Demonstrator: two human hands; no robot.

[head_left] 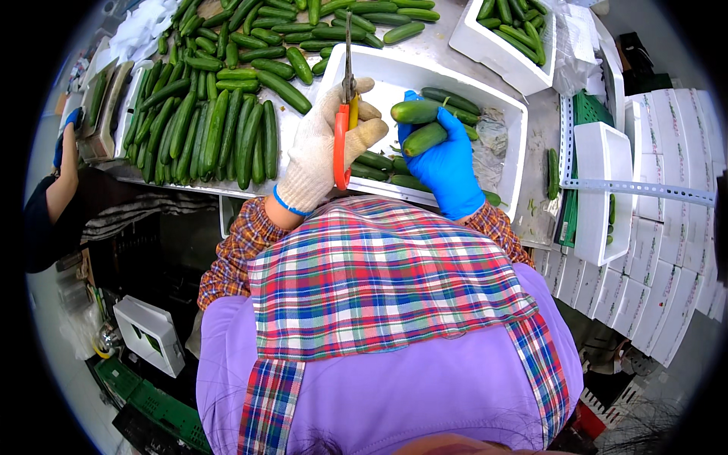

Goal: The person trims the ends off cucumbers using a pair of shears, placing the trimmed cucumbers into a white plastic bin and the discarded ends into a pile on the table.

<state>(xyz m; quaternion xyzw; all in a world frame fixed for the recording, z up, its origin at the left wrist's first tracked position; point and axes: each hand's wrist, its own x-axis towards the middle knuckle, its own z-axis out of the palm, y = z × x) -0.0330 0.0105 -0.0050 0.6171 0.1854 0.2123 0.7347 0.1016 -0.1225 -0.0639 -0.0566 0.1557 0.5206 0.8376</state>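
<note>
My left hand (320, 144), in a white knit glove, is closed on scissors (340, 144) with orange handles, their blades pointing away from me. In a blue glove, my right hand (447, 171) grips two cucumbers (415, 112), one above the other, their ends toward the scissors. Both hands are over a white foam box (517, 144). Inside it lie several more cucumbers (375, 161) and crumpled greyish paper (493, 133). The scissor blades are apart from the held cucumbers.
A large heap of cucumbers (220, 129) covers the table's left and far side. Another foam box of cucumbers (509, 36) stands at the far right. Stacked white cartons (660, 220) and a foam box (603, 197) are to the right. At far left, a co-worker's arm (67, 167) shows.
</note>
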